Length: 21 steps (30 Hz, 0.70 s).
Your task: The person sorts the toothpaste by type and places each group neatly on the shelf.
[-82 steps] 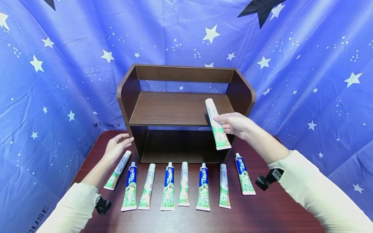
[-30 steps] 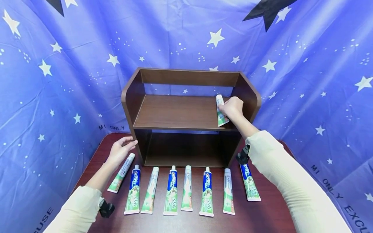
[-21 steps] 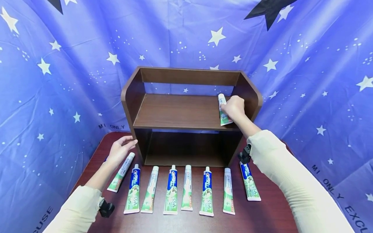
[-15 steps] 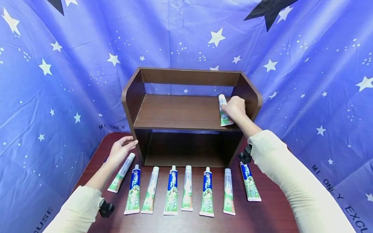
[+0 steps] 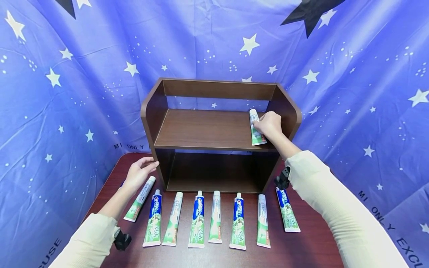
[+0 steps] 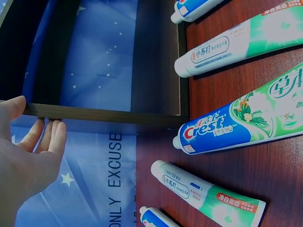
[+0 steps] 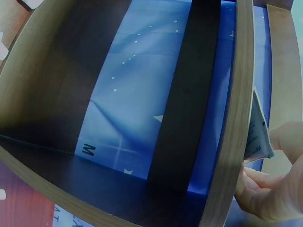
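On the upper board of a brown wooden shelf (image 5: pixel 201 128), near its right end, lies a white-and-green toothpaste tube (image 5: pixel 253 117). My right hand (image 5: pixel 270 123) pinches it between thumb and fingers, cap end toward the back. Only the crimped tail of the tube (image 7: pixel 258 135) shows in the right wrist view, past the board's edge. My left hand (image 5: pixel 138 174) holds the shelf's left side panel. In the left wrist view, thumb and fingertips of that hand (image 6: pixel 31 165) sit on opposite faces of the panel (image 6: pixel 94 112).
In front of the shelf, several toothpaste tubes lie in a row, blue Crest ones (image 5: pixel 152 219) alternating with white-green ones (image 5: pixel 172 219). The rightmost Crest tube (image 5: pixel 288 214) is partly under my right wrist camera (image 5: pixel 283 178). Another Crest tube (image 6: pixel 156 218) lies at far left. A starry curtain (image 5: pixel 214 44) hangs behind.
My right hand has carried the white-green toothpaste tube from in front of the shelf onto its upper board, then shifted it slightly left. My left hand stays on the side panel.
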Tool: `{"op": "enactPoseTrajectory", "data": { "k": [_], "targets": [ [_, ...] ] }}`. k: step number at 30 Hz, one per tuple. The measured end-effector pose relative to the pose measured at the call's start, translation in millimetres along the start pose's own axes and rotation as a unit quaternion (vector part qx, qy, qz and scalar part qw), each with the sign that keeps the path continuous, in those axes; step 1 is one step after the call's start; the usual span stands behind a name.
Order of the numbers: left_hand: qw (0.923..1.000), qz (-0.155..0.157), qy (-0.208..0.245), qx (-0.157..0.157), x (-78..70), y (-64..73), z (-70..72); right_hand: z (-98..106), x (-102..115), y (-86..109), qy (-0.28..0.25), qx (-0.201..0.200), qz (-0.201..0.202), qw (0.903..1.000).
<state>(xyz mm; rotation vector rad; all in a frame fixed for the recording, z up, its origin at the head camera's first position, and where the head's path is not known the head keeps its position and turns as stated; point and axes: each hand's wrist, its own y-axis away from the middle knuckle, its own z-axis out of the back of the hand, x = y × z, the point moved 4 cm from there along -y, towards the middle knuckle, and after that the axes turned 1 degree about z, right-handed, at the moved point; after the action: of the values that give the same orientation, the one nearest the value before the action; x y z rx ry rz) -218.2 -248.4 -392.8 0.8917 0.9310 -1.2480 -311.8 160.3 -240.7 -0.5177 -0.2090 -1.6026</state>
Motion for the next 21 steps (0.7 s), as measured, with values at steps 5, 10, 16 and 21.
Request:
{"op": "enactPoseTrajectory", "data": {
  "k": [5,10,16,21],
  "targets": [
    [1.0000,0.002,0.001,-0.002,-0.2,0.1,0.3,0,0,-0.1,0.002,0.003,0.003,1.0000],
    [1.0000,0.003,0.001,-0.003,0.0,0.5,0.4,0,0,1.4,0.002,0.002,0.006,1.0000],
    [1.0000,0.004,0.004,-0.002,0.0,0.2,-0.2,2,2,7.8,-0.019,-0.011,0.023,0.9995],
    [1.0000,-0.002,-0.001,-0.002,-1.3,-0.2,0.3,7,6,18.4,-0.043,-0.023,0.049,0.9976]
  ]
}}
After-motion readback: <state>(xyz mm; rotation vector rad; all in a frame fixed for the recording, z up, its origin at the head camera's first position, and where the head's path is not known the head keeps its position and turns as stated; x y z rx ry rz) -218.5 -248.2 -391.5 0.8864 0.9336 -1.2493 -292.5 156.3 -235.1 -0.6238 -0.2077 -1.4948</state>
